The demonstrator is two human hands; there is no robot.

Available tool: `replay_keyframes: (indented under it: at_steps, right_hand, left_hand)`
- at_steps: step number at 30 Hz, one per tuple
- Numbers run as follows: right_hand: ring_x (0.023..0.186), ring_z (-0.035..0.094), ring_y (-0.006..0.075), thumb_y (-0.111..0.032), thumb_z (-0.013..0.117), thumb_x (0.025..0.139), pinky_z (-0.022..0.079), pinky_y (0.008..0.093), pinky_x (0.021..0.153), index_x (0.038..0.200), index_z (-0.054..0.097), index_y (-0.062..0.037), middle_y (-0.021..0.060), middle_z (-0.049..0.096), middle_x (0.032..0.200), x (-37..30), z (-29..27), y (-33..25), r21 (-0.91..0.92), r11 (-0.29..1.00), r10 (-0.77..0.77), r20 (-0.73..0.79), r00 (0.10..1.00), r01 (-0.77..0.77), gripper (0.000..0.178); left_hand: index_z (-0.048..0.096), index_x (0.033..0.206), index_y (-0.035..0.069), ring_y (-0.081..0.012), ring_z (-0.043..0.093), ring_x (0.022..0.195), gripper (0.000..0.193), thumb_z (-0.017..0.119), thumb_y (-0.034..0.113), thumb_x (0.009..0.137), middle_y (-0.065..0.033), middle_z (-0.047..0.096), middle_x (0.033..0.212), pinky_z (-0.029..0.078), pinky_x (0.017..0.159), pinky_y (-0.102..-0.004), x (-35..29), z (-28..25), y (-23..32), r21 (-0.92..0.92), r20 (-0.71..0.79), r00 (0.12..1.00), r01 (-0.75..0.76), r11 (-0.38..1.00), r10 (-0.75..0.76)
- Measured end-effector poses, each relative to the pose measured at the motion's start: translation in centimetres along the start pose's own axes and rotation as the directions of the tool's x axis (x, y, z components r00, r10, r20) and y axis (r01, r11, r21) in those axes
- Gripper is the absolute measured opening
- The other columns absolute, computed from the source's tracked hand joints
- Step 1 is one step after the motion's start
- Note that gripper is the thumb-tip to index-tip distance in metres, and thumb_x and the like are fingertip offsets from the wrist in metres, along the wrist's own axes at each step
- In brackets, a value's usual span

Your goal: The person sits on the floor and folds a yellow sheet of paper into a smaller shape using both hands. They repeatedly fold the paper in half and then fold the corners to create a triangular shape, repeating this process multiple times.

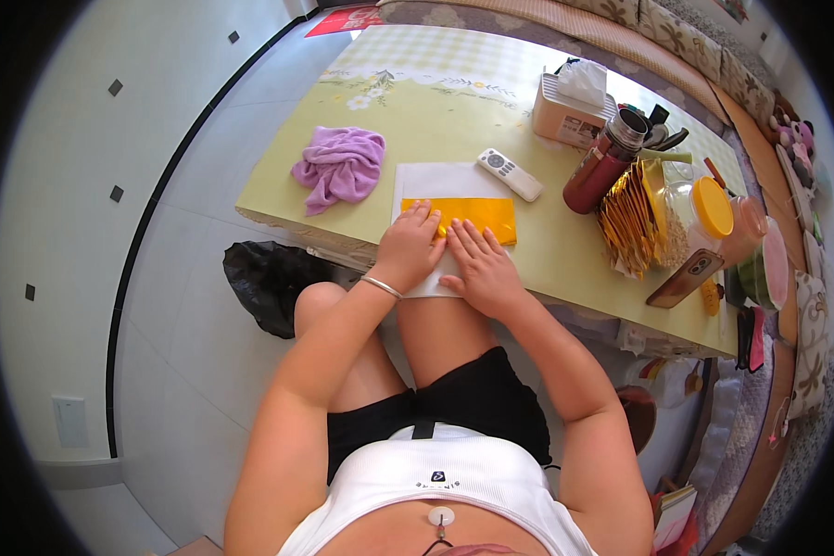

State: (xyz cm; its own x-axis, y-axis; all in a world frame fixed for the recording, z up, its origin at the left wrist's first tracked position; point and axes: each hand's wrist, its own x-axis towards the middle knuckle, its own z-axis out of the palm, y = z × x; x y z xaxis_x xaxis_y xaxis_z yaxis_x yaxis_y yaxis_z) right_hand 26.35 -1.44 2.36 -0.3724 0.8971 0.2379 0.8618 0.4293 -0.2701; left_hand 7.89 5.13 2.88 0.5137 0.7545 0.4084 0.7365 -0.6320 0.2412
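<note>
Gold paper (487, 213) lies lengthwise left to right on a white sheet (426, 179), its near-left corner hidden by the left hand (410, 245), whose grip is unclear; the right hand (482, 267) rests flat, fingers extended.

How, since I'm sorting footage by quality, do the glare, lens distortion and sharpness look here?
Head view: the pale yellow-green patterned tabletop washes out toward its far edge; head view: the long black stripe at left bows with fisheye distortion; head view: the bare left fingers and right fingers on the shiny gold rectangular sheet look fairly sharp.
</note>
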Motion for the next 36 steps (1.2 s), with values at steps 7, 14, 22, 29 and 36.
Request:
replay_keyframes:
  at_steps: [7, 14, 22, 29, 36]
  right_hand:
    - [0.146, 0.033, 0.0313, -0.047, 0.056, 0.096, 0.026, 0.0437, 0.119, 0.146, 0.046, -0.0033, 0.0187, 0.038, 0.156, -4.2, -3.3, 4.7, -0.06, 0.986, 0.155, -0.008, 0.988, -0.156, 0.067]
    - [0.087, 0.068, 0.0283, -0.012, 0.064, 0.093, 0.055, 0.0374, 0.075, 0.129, 0.057, 0.003, 0.0157, 0.067, 0.099, 0.2, -4.0, 5.3, 0.635, 0.702, 0.507, -0.127, 0.853, -0.323, 0.04]
    - [0.063, 0.068, 0.0184, -0.001, 0.06, 0.093, 0.055, 0.0265, 0.053, 0.149, 0.029, 0.0054, 0.0144, 0.065, 0.082, 2.4, -2.3, 6.0, 0.948, 0.085, 0.658, 0.178, 0.732, -0.307, 0.065]
    - [0.065, 0.069, 0.0197, -0.006, 0.063, 0.094, 0.056, 0.0261, 0.054, 0.142, 0.037, 0.0055, 0.0156, 0.068, 0.087, 1.8, -2.6, 6.5, 0.974, -0.015, 0.631, 0.185, 0.754, -0.227, 0.055]
    - [0.065, 0.07, 0.0168, -0.018, 0.068, 0.095, 0.056, 0.0251, 0.054, 0.1, 0.06, -0.0005, 0.0118, 0.071, 0.081, 1.8, -3.3, 6.8, 0.954, -0.036, 0.622, 0.254, 0.741, -0.297, 0.019]
  left_hand:
    - [0.073, 0.112, 0.006, -0.0385, 0.056, 0.124, 0.037, 0.076, 0.025, 0.081, -0.0163, 0.063, 0.133, 0.04, 0.109, -0.0457, -2.7, -1.9, -3.2, -0.074, -0.041, 0.979, 0.196, 0.978, -0.2]
    - [0.064, 0.12, 0.001, -0.0346, 0.055, 0.115, 0.066, 0.082, 0.014, 0.058, -0.0171, 0.063, 0.117, 0.042, 0.104, -0.0418, 1.9, -2.5, -5.1, -0.1, -0.094, 0.981, 0.161, 0.982, -0.171]
    - [0.069, 0.071, 0.004, -0.0284, 0.066, 0.078, 0.007, 0.074, 0.004, 0.066, -0.011, 0.068, 0.084, 0.053, 0.071, -0.0389, 3.8, -2.4, -4.7, -0.304, 0.104, 0.926, 0.378, 0.874, -0.364]
    - [0.065, 0.096, 0.0, -0.0203, 0.073, 0.074, 0.01, 0.062, -0.003, 0.087, -0.0112, 0.07, 0.087, 0.057, 0.058, -0.0271, 1.3, -2.6, -3.1, -0.835, 0.352, 0.737, 0.526, 0.162, -0.578]
    - [0.064, 0.097, -0.001, -0.0223, 0.074, 0.078, 0.006, 0.064, 0.003, 0.094, -0.0114, 0.071, 0.085, 0.063, 0.069, -0.0298, 0.6, -2.5, -2.1, -0.869, 0.403, 0.69, 0.495, -0.014, -0.602]
